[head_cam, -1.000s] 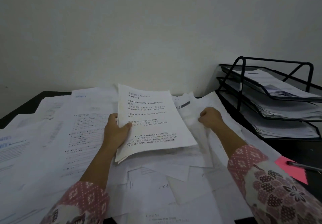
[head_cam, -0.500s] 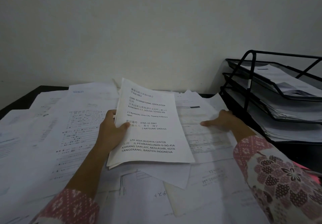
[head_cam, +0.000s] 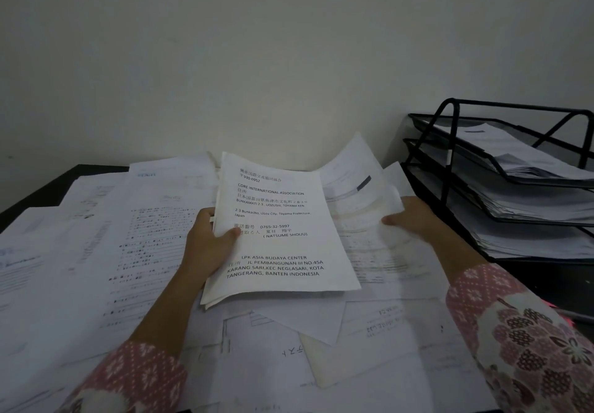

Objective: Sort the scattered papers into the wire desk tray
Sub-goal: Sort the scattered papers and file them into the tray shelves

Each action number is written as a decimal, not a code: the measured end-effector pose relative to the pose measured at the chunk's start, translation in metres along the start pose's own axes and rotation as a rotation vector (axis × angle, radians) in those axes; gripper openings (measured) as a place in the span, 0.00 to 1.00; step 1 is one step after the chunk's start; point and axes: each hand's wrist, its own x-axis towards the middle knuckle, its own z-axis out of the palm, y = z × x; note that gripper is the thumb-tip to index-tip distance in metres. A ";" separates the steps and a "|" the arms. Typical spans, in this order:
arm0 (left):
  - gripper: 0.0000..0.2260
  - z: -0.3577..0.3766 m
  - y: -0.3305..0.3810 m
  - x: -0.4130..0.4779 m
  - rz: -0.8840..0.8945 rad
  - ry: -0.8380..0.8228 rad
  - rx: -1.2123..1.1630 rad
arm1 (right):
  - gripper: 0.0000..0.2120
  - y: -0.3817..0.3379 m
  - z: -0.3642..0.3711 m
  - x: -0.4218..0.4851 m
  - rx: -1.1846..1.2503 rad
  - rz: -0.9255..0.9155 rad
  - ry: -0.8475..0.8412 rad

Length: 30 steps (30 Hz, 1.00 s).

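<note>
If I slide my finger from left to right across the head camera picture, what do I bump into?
Scattered papers → left hand → held stack with printed addresses → right hand → black wire desk tray.

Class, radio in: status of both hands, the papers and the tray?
Left hand grips stack. Right hand lifts loose sheet. Tray part-filled, path clear.

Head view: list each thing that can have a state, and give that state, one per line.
Left hand: grips the stack, thumb on its front page.
Stack of papers: held up, tilted, printed side facing the camera.
Right hand: grips loose sheets.
Loose sheets: far edge lifted off the pile.
Wire desk tray: three tiers, each holding papers.
Scattered papers: spread flat over the desk.
</note>
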 end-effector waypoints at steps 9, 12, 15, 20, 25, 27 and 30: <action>0.21 -0.007 0.002 -0.004 -0.044 0.004 -0.045 | 0.19 -0.005 -0.004 -0.035 0.491 0.173 -0.123; 0.21 -0.013 -0.002 -0.006 -0.048 -0.009 -0.023 | 0.18 -0.003 0.013 -0.049 0.496 0.184 -0.179; 0.22 -0.018 -0.004 -0.006 -0.060 -0.007 0.001 | 0.15 -0.002 0.030 -0.061 0.498 0.202 -0.225; 0.22 -0.020 -0.004 -0.010 -0.076 -0.023 0.004 | 0.05 -0.010 0.056 -0.079 0.551 0.162 -0.288; 0.20 -0.011 0.001 -0.015 -0.049 -0.091 0.019 | 0.11 -0.016 0.069 -0.085 0.566 0.202 -0.247; 0.19 -0.004 0.004 -0.019 -0.023 -0.119 0.052 | 0.13 -0.017 0.070 -0.088 0.688 0.252 -0.215; 0.19 0.007 0.009 -0.023 0.019 -0.163 0.079 | 0.17 -0.020 0.069 -0.093 0.666 0.221 -0.255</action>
